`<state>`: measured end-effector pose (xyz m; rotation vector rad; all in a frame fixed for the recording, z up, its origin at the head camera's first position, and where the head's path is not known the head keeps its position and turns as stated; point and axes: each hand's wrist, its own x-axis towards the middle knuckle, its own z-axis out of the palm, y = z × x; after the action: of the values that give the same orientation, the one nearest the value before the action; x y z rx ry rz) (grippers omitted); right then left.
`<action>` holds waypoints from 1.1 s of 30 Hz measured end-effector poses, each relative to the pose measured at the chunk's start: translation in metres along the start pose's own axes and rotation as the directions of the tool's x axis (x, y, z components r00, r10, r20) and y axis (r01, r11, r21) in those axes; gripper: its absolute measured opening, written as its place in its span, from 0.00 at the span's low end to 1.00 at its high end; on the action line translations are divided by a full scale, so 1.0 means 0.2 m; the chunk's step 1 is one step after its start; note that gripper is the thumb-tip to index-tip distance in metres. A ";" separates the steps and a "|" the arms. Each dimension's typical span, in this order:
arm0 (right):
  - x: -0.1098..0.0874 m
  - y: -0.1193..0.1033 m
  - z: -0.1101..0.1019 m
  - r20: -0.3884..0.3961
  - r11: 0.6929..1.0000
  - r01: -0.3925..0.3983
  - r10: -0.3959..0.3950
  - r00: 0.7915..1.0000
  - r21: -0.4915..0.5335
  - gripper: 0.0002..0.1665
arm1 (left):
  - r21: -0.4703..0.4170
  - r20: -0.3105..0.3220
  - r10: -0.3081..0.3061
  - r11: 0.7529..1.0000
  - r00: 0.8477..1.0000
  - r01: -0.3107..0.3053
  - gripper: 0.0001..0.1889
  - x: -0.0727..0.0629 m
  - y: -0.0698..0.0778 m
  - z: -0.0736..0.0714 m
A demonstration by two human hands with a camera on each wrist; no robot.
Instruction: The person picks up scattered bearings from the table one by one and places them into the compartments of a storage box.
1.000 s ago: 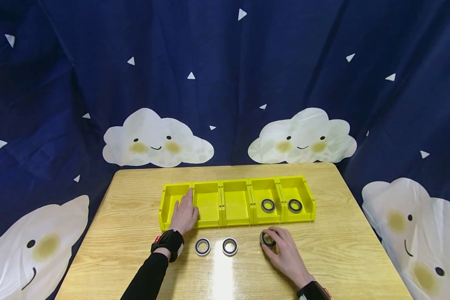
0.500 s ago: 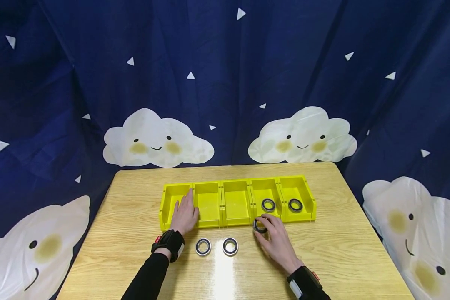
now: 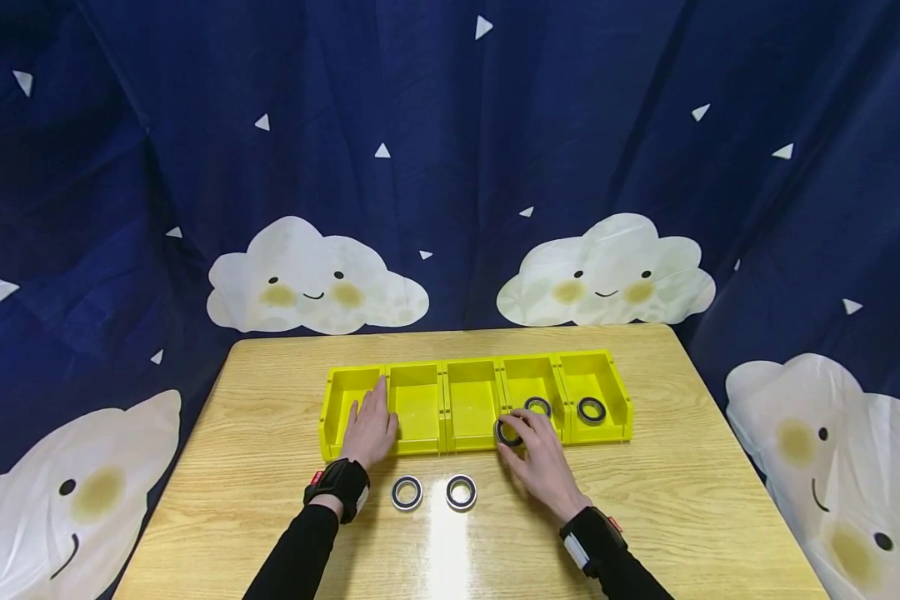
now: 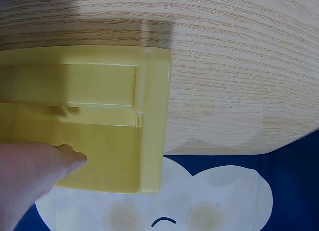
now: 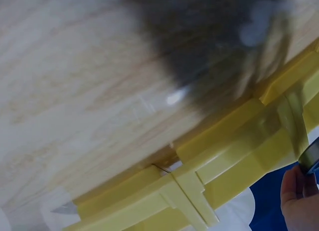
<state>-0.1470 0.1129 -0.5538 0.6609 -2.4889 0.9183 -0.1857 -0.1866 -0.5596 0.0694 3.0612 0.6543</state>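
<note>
Between thumb and fingers my right hand (image 3: 538, 460) pinches a ring-shaped ball bearing (image 3: 504, 433), held over the front of the yellow bin row (image 3: 471, 447) near the divider between its middle and fourth bins. In the right wrist view part of that bearing (image 5: 311, 156) shows at the right edge, by the fingertips. My left hand (image 3: 370, 429) rests with straight fingers on the divider between the two leftmost bins. One bearing (image 3: 537, 406), partly covered by my right hand, lies in the fourth bin. Another bearing (image 3: 591, 410) lies in the rightmost bin.
Two more bearings, a left one (image 3: 407, 493) and a right one (image 3: 461, 492), lie flat on the wooden table (image 3: 270, 400) in front of the bins. A dark blue curtain (image 3: 450, 167) with cloud shapes hangs behind and at both sides.
My right hand has moved left and forward with the bearing, from the table in front of the fourth bin to over the bins' front edge. The left hand stays in place.
</note>
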 end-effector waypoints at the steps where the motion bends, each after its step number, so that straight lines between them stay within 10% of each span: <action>1: 0.01 0.00 0.00 -0.001 1.000 0.004 -0.004 1.000 -0.002 0.26 | 0.001 -0.001 0.000 1.000 1.000 0.000 0.36 0.00 0.00 0.00; 33: 0.28 0.03 0.04 0.075 0.998 0.004 0.001 0.997 -0.061 0.25 | 0.002 -0.019 0.000 1.000 1.000 0.000 0.35 0.00 0.00 0.00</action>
<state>-0.1967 0.0948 -0.5332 0.6891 -2.5708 0.8281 -0.1852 -0.1855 -0.5599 0.0632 3.0796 0.6558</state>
